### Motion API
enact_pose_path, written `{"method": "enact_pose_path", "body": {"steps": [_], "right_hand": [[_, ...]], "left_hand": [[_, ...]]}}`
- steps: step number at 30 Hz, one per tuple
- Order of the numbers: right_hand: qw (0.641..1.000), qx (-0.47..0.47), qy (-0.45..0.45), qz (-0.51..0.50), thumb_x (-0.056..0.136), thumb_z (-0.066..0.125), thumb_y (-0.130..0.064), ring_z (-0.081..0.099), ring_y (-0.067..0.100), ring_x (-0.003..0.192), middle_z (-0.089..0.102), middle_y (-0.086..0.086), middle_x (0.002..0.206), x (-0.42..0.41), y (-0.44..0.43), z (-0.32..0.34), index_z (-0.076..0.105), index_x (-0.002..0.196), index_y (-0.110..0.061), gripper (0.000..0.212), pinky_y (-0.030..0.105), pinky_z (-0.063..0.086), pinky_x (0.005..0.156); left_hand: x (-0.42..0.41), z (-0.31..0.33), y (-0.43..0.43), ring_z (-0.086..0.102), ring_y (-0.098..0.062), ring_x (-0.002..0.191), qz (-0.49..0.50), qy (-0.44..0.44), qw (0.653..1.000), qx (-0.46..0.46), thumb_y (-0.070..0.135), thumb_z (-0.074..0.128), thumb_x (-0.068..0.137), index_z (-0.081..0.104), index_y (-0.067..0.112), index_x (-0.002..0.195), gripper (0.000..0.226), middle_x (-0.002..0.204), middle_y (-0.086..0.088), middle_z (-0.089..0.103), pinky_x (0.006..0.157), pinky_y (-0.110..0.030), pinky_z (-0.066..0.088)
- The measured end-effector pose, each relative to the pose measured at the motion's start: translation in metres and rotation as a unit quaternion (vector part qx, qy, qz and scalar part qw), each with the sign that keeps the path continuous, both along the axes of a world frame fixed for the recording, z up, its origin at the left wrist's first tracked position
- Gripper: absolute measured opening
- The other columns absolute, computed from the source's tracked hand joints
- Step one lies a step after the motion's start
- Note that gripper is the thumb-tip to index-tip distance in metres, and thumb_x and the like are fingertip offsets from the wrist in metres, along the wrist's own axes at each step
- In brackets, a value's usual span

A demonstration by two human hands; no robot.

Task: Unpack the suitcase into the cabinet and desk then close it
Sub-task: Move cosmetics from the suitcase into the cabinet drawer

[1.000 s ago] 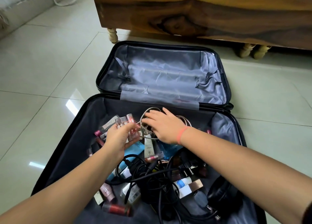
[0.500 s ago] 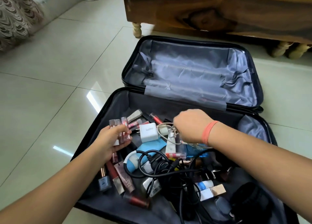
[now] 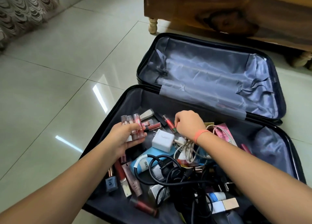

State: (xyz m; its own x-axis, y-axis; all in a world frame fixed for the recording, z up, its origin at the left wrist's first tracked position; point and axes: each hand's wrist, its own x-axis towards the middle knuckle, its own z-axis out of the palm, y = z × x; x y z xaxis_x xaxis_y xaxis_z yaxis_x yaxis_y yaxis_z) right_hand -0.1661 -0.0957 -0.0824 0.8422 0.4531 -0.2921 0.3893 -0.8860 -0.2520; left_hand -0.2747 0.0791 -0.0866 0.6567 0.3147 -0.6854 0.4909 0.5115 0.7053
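Pink gloss tubes (image 3: 135,123): left hand (image 3: 124,139) grips three, right hand (image 3: 188,124) pinches one red tube (image 3: 168,122).

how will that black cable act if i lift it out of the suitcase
Probably floppy: the black cable lies in loose loops, so it should sag and trail when lifted. It crosses the blue pack and tangles with other leads, so it may snag or drag those along.

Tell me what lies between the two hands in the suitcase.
Head view: a white charger and a dark red gloss tube lie between the left hand and right hand.
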Motion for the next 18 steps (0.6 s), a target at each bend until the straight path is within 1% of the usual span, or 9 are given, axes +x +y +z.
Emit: {"method": "enact_pose_path", "body": {"steps": [3, 5, 8, 9, 11, 12, 14, 16, 18], "right_hand": [[0.998, 0.059, -0.018, -0.023, 0.078, 0.065, -0.016, 0.062, 0.028, 0.099, 0.067, 0.004, 0.104, 0.010, 0.013, -0.013, 0.064, 0.104, -0.019, 0.027, 0.032, 0.049, 0.083], [1.000, 0.023, 0.008, 0.009, 0.076, 0.069, -0.019, 0.062, 0.030, 0.100, 0.066, 0.007, 0.110, 0.008, 0.023, -0.022, 0.060, 0.116, -0.019, 0.041, 0.036, 0.051, 0.087], [0.999, -0.015, 0.010, 0.028, 0.079, 0.062, -0.011, 0.060, 0.036, 0.100, 0.064, 0.012, 0.111, 0.007, 0.029, -0.029, 0.052, 0.121, -0.017, 0.044, 0.039, 0.052, 0.084], [0.999, 0.008, 0.031, 0.014, 0.077, 0.062, -0.009, 0.061, 0.036, 0.100, 0.064, 0.012, 0.111, 0.010, 0.028, -0.027, 0.049, 0.126, -0.019, 0.051, 0.040, 0.052, 0.085], [0.979, 0.137, 0.142, -0.057, 0.074, 0.065, -0.003, 0.063, 0.031, 0.091, 0.064, 0.011, 0.098, 0.014, 0.022, -0.017, 0.046, 0.131, -0.023, 0.063, 0.042, 0.055, 0.083], [0.942, 0.230, 0.220, -0.103, 0.074, 0.065, 0.003, 0.063, 0.029, 0.083, 0.061, 0.013, 0.088, 0.014, 0.016, -0.009, 0.048, 0.130, -0.021, 0.063, 0.042, 0.058, 0.078], [0.829, 0.387, 0.367, -0.171, 0.078, 0.062, 0.015, 0.062, 0.026, 0.075, 0.059, 0.017, 0.082, 0.010, -0.001, 0.009, 0.050, 0.125, -0.018, 0.059, 0.039, 0.061, 0.070], [0.745, 0.463, 0.439, -0.193, 0.082, 0.060, 0.015, 0.065, 0.026, 0.078, 0.063, 0.019, 0.088, 0.004, -0.025, 0.027, 0.053, 0.123, -0.017, 0.054, 0.035, 0.061, 0.067], [0.694, 0.503, 0.475, -0.200, 0.085, 0.056, 0.013, 0.067, 0.028, 0.082, 0.065, 0.023, 0.096, -0.003, -0.051, 0.041, 0.055, 0.122, -0.018, 0.048, 0.034, 0.060, 0.069]], "left_hand": [[0.000, -0.004, -0.002, 0.072, -0.027, 0.073, 0.016, -0.013, 1.000, -0.015, -0.008, 0.059, 0.083, 0.057, -0.005, 0.115, 0.032, 0.086, -0.016, 0.073, 0.067, -0.039, 0.061], [0.001, -0.003, -0.005, 0.072, -0.029, 0.077, 0.015, -0.021, 0.999, -0.028, -0.008, 0.059, 0.084, 0.056, -0.006, 0.115, 0.032, 0.089, -0.018, 0.072, 0.065, -0.038, 0.061], [0.003, 0.001, -0.010, 0.070, -0.032, 0.085, 0.013, -0.027, 0.999, -0.040, -0.008, 0.059, 0.084, 0.058, -0.004, 0.113, 0.029, 0.094, -0.020, 0.072, 0.065, -0.038, 0.061], [0.003, 0.002, -0.011, 0.070, -0.032, 0.085, 0.014, -0.030, 0.998, -0.045, -0.008, 0.058, 0.085, 0.058, -0.004, 0.111, 0.027, 0.094, -0.020, 0.072, 0.065, -0.039, 0.061], [0.001, 0.005, -0.012, 0.071, -0.030, 0.083, 0.009, -0.035, 0.998, -0.047, -0.008, 0.057, 0.086, 0.058, -0.002, 0.109, 0.023, 0.092, -0.019, 0.073, 0.067, -0.039, 0.061], [0.000, 0.006, -0.012, 0.072, -0.029, 0.082, -0.001, -0.037, 0.998, -0.041, -0.008, 0.057, 0.087, 0.058, -0.002, 0.109, 0.022, 0.092, -0.018, 0.074, 0.068, -0.038, 0.061], [-0.001, 0.009, -0.013, 0.072, -0.029, 0.082, -0.033, -0.035, 0.999, -0.011, -0.008, 0.056, 0.088, 0.058, -0.003, 0.111, 0.024, 0.095, -0.017, 0.073, 0.068, -0.036, 0.061], [0.002, 0.017, -0.019, 0.071, -0.030, 0.083, -0.071, -0.035, 0.997, 0.027, -0.009, 0.055, 0.088, 0.057, -0.004, 0.113, 0.025, 0.094, -0.017, 0.072, 0.067, -0.035, 0.061], [0.006, 0.029, -0.031, 0.071, -0.029, 0.081, -0.100, -0.049, 0.993, 0.036, -0.009, 0.054, 0.088, 0.056, -0.001, 0.110, 0.023, 0.093, -0.017, 0.071, 0.066, -0.035, 0.061]]}}
